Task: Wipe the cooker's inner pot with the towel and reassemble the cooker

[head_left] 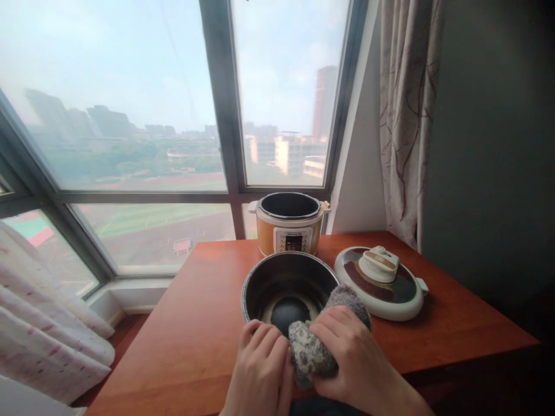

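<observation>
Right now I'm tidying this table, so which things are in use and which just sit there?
In use:
left hand
right hand
grey cloth
inner pot

Just sitting there:
cooker base
cooker lid
curtain

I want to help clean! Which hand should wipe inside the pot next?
Probably the right hand: it already grips the grey cloth at the rim of the inner pot. The left hand only rests on the near rim, steadying it.
</observation>
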`<state>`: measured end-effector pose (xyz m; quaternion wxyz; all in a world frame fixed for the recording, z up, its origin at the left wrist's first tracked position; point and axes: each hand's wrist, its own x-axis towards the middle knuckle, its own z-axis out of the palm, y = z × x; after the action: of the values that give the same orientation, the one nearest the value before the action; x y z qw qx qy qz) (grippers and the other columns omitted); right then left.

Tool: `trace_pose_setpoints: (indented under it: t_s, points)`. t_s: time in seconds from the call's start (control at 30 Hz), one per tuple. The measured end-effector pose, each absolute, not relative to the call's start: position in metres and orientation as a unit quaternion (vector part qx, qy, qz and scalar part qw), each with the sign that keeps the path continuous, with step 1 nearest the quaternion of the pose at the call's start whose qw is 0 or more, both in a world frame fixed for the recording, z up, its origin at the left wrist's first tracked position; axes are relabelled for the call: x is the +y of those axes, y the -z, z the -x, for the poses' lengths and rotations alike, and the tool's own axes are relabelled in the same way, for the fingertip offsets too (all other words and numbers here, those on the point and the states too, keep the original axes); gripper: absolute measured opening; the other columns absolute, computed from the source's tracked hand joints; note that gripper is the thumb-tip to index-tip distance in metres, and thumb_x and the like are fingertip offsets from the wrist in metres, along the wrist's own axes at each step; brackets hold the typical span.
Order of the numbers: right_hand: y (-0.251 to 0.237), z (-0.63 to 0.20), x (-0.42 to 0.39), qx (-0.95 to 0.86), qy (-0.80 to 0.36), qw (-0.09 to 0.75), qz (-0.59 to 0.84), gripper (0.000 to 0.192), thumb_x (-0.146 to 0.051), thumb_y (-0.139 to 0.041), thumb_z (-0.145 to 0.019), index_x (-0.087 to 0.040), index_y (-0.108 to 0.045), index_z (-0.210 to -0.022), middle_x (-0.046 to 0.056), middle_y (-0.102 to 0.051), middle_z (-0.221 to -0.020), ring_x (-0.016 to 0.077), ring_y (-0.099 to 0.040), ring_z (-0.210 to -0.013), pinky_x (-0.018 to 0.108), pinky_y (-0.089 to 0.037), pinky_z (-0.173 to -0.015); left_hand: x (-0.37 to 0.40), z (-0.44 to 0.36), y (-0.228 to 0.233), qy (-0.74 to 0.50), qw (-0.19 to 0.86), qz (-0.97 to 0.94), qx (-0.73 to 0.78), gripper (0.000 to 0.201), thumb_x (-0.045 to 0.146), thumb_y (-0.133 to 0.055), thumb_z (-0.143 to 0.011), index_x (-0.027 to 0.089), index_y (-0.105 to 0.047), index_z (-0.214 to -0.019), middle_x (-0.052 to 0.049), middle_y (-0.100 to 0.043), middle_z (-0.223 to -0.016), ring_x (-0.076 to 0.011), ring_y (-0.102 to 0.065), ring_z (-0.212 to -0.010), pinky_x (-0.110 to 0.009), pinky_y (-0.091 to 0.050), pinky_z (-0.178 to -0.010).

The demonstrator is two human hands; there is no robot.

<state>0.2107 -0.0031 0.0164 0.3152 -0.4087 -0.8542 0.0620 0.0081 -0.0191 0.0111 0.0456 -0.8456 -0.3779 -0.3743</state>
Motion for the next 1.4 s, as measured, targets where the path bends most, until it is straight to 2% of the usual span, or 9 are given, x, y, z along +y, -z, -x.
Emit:
trace_pose_setpoints:
  t_s: [0.23,0.33,0.47,0.57,0.77,0.93,1.07,1.17,1.4]
  points:
    - [-0.009,-0.206,-0.008,-0.855,-0.036,0.347,0.385,0.031,-0.032,-0.074,-0.068,-0.023,-0.061,-0.094,0.005,-0.067,-0.091,0.0266,-0.058,-0.087,0.042,-0.040,-0.086,-0.015,-0.006,-0.008,0.425,-0.015,0.819,-0.386,0.021,0.009,-0.040,-0.089,0.023,-0.043,-0.072,-0.001,-0.050,-0.066,-0.0186,-0.050,-0.065,-0.039,-0.041,-0.072]
    - [-0.010,-0.213,-0.003,-0.879,-0.011,0.325,0.350,0.031,-0.044,-0.072,-0.074,-0.022,-0.061,-0.094,0.006,-0.068,-0.091,0.0257,-0.059,-0.084,0.041,-0.040,-0.082,-0.011,-0.003,-0.010,0.446,-0.032,0.817,-0.363,0.025,0.011,-0.041,-0.090,0.022,-0.039,-0.068,0.001,-0.046,-0.061,-0.0160,-0.047,-0.061,-0.038,-0.040,-0.072]
    - [-0.014,-0.227,0.006,-0.906,-0.011,0.282,0.316,0.044,-0.063,-0.069,-0.077,-0.021,-0.062,-0.090,0.006,-0.068,-0.086,0.0247,-0.060,-0.080,0.040,-0.041,-0.077,-0.001,0.008,-0.011,0.452,-0.055,0.820,-0.346,0.027,0.013,-0.039,-0.092,0.021,-0.039,-0.066,0.002,-0.043,-0.059,-0.0147,-0.047,-0.059,-0.039,-0.040,-0.077]
    - [-0.017,-0.240,0.013,-0.913,-0.038,0.265,0.308,0.053,-0.069,-0.072,-0.072,-0.021,-0.063,-0.093,0.005,-0.069,-0.087,0.0252,-0.062,-0.084,0.040,-0.043,-0.080,0.013,0.025,-0.013,0.446,-0.086,0.834,-0.312,0.032,0.019,-0.036,-0.094,0.021,-0.040,-0.062,0.002,-0.043,-0.056,-0.0159,-0.046,-0.058,-0.041,-0.041,-0.079]
    - [-0.026,-0.260,0.026,-0.923,-0.088,0.233,0.294,0.058,-0.064,-0.081,-0.066,-0.020,-0.065,-0.101,0.008,-0.070,-0.102,0.0270,-0.062,-0.096,0.043,-0.044,-0.093,0.041,0.051,-0.019,0.432,-0.149,0.851,-0.258,0.042,0.031,-0.030,-0.099,0.023,-0.039,-0.059,0.000,-0.042,-0.053,-0.0178,-0.044,-0.058,-0.044,-0.043,-0.081]
    - [-0.022,-0.258,0.023,-0.914,-0.082,0.243,0.316,0.054,-0.059,-0.083,-0.065,-0.020,-0.064,-0.097,0.006,-0.069,-0.098,0.0267,-0.059,-0.094,0.043,-0.043,-0.091,0.037,0.055,-0.016,0.421,-0.093,0.867,-0.248,0.030,0.020,-0.035,-0.096,0.022,-0.038,-0.066,0.000,-0.044,-0.060,-0.0181,-0.047,-0.063,-0.042,-0.044,-0.080]
    - [-0.018,-0.253,0.014,-0.905,-0.078,0.247,0.336,0.050,-0.057,-0.083,-0.063,-0.021,-0.063,-0.092,0.005,-0.068,-0.094,0.0268,-0.057,-0.092,0.043,-0.042,-0.089,0.021,0.054,-0.010,0.416,-0.032,0.871,-0.258,0.017,0.010,-0.041,-0.088,0.022,-0.045,-0.076,-0.001,-0.054,-0.068,-0.0191,-0.053,-0.072,-0.046,-0.043,-0.089]
    - [-0.016,-0.243,0.005,-0.895,-0.068,0.251,0.363,0.050,-0.055,-0.084,-0.060,-0.022,-0.062,-0.090,0.004,-0.067,-0.094,0.0267,-0.057,-0.090,0.042,-0.040,-0.088,0.003,0.039,-0.004,0.399,0.000,0.873,-0.281,0.016,0.007,-0.045,-0.083,0.022,-0.050,-0.082,-0.002,-0.057,-0.072,-0.0198,-0.055,-0.075,-0.049,-0.041,-0.095]
    - [-0.003,-0.196,-0.016,-0.815,0.001,0.367,0.449,0.039,-0.042,-0.084,-0.056,-0.024,-0.059,-0.079,0.003,-0.064,-0.080,0.0259,-0.054,-0.079,0.041,-0.037,-0.080,-0.021,-0.004,0.000,0.431,0.042,0.825,-0.363,0.017,0.006,-0.043,-0.082,0.023,-0.048,-0.081,-0.003,-0.056,-0.072,-0.0203,-0.054,-0.070,-0.045,-0.046,-0.087]
